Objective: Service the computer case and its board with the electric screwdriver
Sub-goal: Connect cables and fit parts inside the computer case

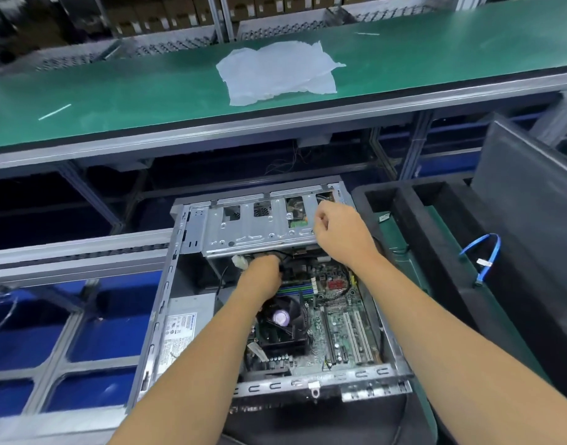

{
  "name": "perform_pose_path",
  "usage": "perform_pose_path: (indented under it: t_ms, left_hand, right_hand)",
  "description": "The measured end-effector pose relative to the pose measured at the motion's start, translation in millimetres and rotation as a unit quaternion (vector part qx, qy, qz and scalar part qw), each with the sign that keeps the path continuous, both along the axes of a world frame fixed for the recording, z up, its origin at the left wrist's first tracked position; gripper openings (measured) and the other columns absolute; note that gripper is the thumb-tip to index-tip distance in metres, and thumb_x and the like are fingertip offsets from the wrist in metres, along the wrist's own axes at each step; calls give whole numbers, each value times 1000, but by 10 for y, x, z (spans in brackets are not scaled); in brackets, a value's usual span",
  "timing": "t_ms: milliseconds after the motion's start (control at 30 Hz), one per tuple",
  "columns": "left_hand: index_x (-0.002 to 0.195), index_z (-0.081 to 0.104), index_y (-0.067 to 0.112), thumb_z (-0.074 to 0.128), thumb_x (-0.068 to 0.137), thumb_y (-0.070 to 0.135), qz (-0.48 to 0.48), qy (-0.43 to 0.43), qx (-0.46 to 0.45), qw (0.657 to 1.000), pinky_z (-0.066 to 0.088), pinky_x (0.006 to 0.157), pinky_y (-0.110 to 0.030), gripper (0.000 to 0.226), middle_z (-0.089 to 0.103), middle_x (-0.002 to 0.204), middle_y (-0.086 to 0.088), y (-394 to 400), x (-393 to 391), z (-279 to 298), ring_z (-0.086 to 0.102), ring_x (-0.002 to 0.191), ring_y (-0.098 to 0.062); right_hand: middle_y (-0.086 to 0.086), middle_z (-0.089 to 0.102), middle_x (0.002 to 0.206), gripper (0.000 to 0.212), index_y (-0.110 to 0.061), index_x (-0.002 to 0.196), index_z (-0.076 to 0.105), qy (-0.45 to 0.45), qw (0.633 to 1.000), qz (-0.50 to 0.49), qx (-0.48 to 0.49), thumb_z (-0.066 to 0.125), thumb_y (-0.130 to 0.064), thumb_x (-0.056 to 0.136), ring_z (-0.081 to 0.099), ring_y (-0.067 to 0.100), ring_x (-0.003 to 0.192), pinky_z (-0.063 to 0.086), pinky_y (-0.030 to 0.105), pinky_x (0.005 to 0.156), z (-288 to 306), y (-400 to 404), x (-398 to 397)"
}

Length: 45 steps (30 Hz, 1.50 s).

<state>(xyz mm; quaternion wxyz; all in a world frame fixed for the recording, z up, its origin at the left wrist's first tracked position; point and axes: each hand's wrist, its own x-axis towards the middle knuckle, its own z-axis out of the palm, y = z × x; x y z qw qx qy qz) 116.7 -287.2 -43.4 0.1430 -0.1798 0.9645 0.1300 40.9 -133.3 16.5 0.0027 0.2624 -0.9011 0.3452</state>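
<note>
Both hands inside the open computer case (166,316), seen from the head camera. Left hand (262,274) reached under the edge of the silver drive cage (259,232), fingers hidden among the black cables there, so grip impossible to tell. Right hand (340,232) at the right end of the drive cage, fingers curled, thumb and forefinger pinched together at the cage edge; what lies between them too small to make out. Case lying on its side with the open face up, below and in front of the green worktop (147,101), beside a black foam tray (436,252) on the right. Green board (340,326) flat on the case floor, with a black cooler fan (285,319) near its middle, white and black expansion slots toward the right, and blue memory slots just under the left wrist. Grey power supply (185,329) with a white label in the case's left compartment. White connector (238,262) just left of the left hand. Crumpled white sheet (275,75) on the worktop, well apart from the case. Blue cable (487,255) looped in the tray at right. No electric screwdriver anywhere in view.
</note>
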Motion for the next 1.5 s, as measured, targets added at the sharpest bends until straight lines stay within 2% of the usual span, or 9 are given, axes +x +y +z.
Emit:
perform_pose_path:
  t_ms: [133, 233, 367, 567, 767, 900, 1100, 1333, 1500]
  left_hand:
    - [114, 57, 1, 48, 94, 11, 25, -66, -59, 996, 48, 83, -40, 24, 59, 116, -17, -78, -87, -38, 57, 103, -35]
    - [118, 57, 4, 52, 91, 9, -16, -27, -127, 991, 49, 80, -38, 28, 60, 114, -16, -92, -110, -80, 59, 99, -34]
    - [120, 62, 18, 55, 87, 8, -91, -36, -167, 981, 50, 78, -36, 35, 65, 112, -9, -98, -174, -142, 61, 97, -31]
    - [102, 63, 17, 58, 78, 21, -155, -23, -158, 975, 41, 60, -28, 25, 65, 97, -3, -100, -194, -143, 53, 73, -22]
    - [106, 61, 18, 56, 82, 19, -127, -27, -116, 985, 41, 60, -28, 25, 63, 93, -4, -139, -206, -173, 51, 71, -23]
    - [90, 52, 19, 54, 83, 21, -109, -32, -86, 990, 45, 59, -27, 7, 48, 66, 3, -109, -230, -192, 53, 67, -22]
    - [71, 47, 17, 51, 86, 22, -77, -6, -45, 996, 42, 58, -27, 16, 47, 58, 0, -72, -230, -191, 52, 62, -24]
    - [96, 59, 3, 56, 87, 11, -134, -39, -120, 983, 49, 68, -33, 12, 64, 92, -13, 30, -268, -136, 59, 78, -29]
    - [99, 62, 2, 53, 89, 8, -164, -43, -179, 969, 47, 70, -33, 15, 65, 96, -14, 45, -259, -141, 62, 83, -30]
  right_hand:
    - [15, 63, 77, 16, -3, 89, 59, -13, 1000, -2, -2, 47, -10, 97, 50, 26, 59, 41, 34, 53, -2, 8, -27]
    - [13, 65, 77, 15, -5, 89, 61, -24, 1000, -5, -12, 48, -11, 96, 55, 28, 61, 46, 34, 55, -11, 8, -45]
    - [8, 63, 74, 14, -7, 87, 61, -36, 999, -15, -25, 50, -10, 94, 48, 18, 53, 36, 27, 48, -37, 1, -64]
    - [4, 63, 74, 12, -11, 85, 59, -44, 999, -18, -26, 50, -11, 93, 48, 15, 54, 34, 25, 48, -47, -1, -73]
    - [3, 63, 75, 11, -12, 85, 58, -42, 999, -18, -22, 50, -11, 92, 55, 20, 64, 40, 25, 52, -48, 2, -73]
    - [3, 62, 74, 11, -11, 86, 59, -44, 999, -20, -20, 50, -11, 92, 56, 20, 66, 40, 25, 52, -58, -7, -87]
    - [0, 61, 71, 11, -13, 85, 59, -45, 999, -18, -23, 50, -12, 92, 56, 19, 65, 38, 25, 51, -58, -7, -88]
    - [-4, 56, 66, 11, -14, 82, 57, -46, 998, -16, -38, 50, -11, 90, 52, 14, 62, 37, 26, 51, -72, 2, -93]
    - [-8, 52, 64, 12, -15, 81, 56, -47, 998, -17, -45, 50, -11, 90, 48, 8, 60, 30, 24, 49, -87, 2, -102]
